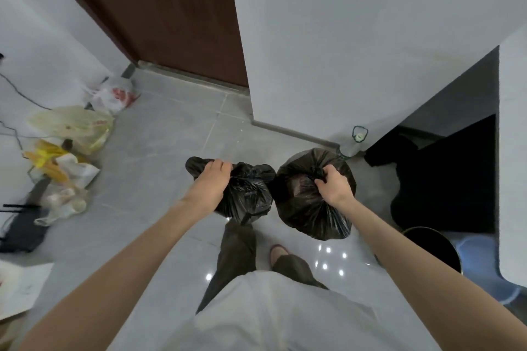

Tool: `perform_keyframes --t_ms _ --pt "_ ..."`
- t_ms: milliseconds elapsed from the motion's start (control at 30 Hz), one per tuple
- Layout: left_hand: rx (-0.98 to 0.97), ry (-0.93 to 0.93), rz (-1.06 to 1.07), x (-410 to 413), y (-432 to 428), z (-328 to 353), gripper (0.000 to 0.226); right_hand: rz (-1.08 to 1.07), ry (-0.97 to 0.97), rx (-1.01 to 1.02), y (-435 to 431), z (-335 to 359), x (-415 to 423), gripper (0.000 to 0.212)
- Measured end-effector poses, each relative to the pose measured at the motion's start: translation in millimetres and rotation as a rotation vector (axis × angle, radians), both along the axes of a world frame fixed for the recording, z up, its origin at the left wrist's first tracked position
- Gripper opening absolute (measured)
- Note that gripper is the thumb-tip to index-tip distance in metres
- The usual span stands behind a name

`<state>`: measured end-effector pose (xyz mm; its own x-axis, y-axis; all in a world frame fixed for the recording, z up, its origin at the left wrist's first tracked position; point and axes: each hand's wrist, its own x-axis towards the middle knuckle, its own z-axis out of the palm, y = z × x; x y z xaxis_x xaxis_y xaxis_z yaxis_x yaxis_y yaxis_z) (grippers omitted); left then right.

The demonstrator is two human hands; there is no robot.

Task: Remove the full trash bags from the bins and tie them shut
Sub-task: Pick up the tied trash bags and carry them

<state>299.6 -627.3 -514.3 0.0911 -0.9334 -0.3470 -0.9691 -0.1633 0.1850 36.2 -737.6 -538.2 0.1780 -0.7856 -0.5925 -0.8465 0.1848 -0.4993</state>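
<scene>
Two full black trash bags hang in front of me over the grey tiled floor. My left hand point(211, 182) grips the gathered top of the smaller left bag point(247, 196). My right hand point(333, 184) grips the bunched, knotted neck of the larger right bag point(305, 208). The bags touch side by side. A round dark bin point(433, 245) stands open at the lower right, beside a blue stool.
Plastic bags and litter point(71, 151) lie piled along the left wall, with a black router point(20, 225) and cables. A brown door point(171, 14) is ahead, a white wall corner to its right. A plastic bottle point(353, 142) stands by the baseboard. My legs are below the bags.
</scene>
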Motion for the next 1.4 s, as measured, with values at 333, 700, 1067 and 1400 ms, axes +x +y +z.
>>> perform_keyframes --t_ms 333,700,1067,1400 --pt "0.072 0.137 0.129 73 -137 -59 0.025 -0.488 0.019 0.121 -74 -55 81 0.04" --pt "0.151 0.229 0.43 85 -243 -192 0.027 -0.894 -0.087 0.228 -137 -195 127 0.043" --pt "0.215 0.336 0.74 83 -293 -359 0.026 -1.263 -0.387 0.444 -188 -369 141 0.055" --pt "0.235 0.381 0.746 83 -310 -458 0.028 -1.44 -0.619 0.539 -226 -458 153 0.05"
